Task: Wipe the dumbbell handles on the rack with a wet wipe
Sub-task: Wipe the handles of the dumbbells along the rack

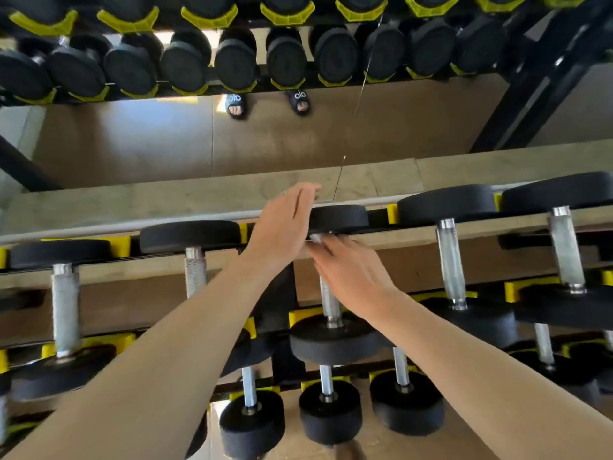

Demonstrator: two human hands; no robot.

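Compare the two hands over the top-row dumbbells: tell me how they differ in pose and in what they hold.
The left hand is flat, fingers straight, beside the dumbbell's far head; the right hand lies over that dumbbell's handle. The left hand holds nothing visible; the right hand has a white wipe at its fingertips. Both reach to the same dumbbell.

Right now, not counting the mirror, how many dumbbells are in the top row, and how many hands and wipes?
Dumbbells in the top row: 5
Left hand and right hand: 2
Wet wipe: 1
Total: 8
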